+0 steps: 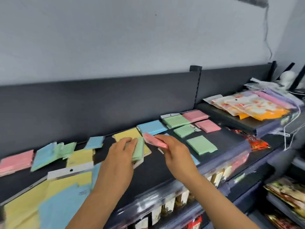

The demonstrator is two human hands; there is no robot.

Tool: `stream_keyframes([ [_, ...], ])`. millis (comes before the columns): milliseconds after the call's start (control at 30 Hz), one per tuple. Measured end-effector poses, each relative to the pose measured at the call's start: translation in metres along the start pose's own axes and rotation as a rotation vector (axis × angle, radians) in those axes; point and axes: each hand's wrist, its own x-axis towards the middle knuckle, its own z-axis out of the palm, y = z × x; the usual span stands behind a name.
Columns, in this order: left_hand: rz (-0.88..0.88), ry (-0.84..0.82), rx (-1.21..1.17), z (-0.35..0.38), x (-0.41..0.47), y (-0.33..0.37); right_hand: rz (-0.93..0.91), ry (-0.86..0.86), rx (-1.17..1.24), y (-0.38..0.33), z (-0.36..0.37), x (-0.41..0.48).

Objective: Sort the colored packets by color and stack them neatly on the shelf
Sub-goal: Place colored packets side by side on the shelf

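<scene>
Coloured packets lie spread over a dark shelf (156,166). My left hand (119,156) grips a green packet (138,148) that lies on a yellow packet (127,135) at mid shelf. My right hand (173,149) holds a pink packet (155,140) lifted just right of it. Further right lie green packets (201,144) and two pink packets (207,126). A blue packet (151,127) sits behind my hands. On the left are a pink stack (15,162), mixed blue and green packets (49,154) and yellow packets (80,157).
Large yellow and blue packets (49,204) cover the near left corner. A raised shelf at right bears orange-and-white bags (247,106) and pink and purple ones. A red snack bag (254,139) lies near the right edge. Goods fill the lower shelves (181,200). A dark back panel (99,103) bounds the shelf.
</scene>
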Motion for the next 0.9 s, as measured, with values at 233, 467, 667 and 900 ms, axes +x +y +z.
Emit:
stream_keyframes([
  [233, 0.016, -0.057, 0.026, 0.051, 0.020, 0.069, 0.087, -0.008, 0.017, 0.078, -0.050, -0.002],
  [467, 0.040, -0.092, 0.053, 0.073, 0.048, 0.095, 0.095, -0.014, 0.029, 0.118, -0.063, 0.014],
  [667, 0.050, -0.103, 0.030, 0.087, 0.082, 0.101, 0.077, -0.019, 0.023, 0.136, -0.062, 0.039],
  [900, 0.068, -0.099, 0.006, 0.103, 0.113, 0.105, 0.045, 0.046, 0.023, 0.159, -0.065, 0.072],
])
